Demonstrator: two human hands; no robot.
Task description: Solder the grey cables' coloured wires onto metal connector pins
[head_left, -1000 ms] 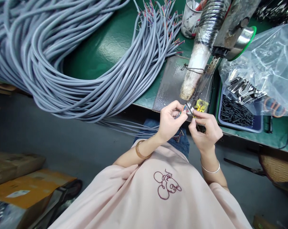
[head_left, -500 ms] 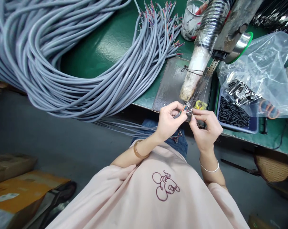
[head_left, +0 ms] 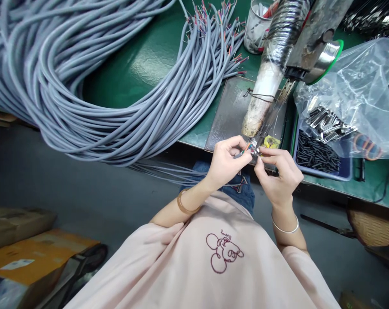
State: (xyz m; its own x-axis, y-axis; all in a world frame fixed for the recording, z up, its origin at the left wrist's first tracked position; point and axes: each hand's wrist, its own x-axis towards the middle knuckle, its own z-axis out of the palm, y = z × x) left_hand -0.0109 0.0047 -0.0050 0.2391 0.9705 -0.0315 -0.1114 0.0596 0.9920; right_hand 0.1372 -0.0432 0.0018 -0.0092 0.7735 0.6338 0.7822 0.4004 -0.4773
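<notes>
My left hand (head_left: 230,158) is closed in a pinch on the end of a grey cable, whose thin coloured wires (head_left: 247,147) stick out past the fingertips. Thumb and forefinger of my right hand (head_left: 276,168) pinch a small metal connector (head_left: 254,146) that meets those wires. Just above both hands is the tip of a soldering machine (head_left: 268,120), with a white, scorched extraction tube (head_left: 259,103) beside it. A yellow sponge-like piece (head_left: 271,142) lies behind my right fingers. The exact contact between wires and connector is too small to make out.
A large bundle of grey cables (head_left: 133,124) covers the left of the green bench (head_left: 126,68). At right, a blue bin (head_left: 345,169) holds black sleeves, with a plastic bag (head_left: 358,94) of metal parts over it. A solder spool (head_left: 325,64) hangs above. Finished-looking cable ends (head_left: 241,184) rest on my lap.
Both hands stay nearly in place at the machine tip. My right hand has shifted very slightly, and the whole view has moved a little.
</notes>
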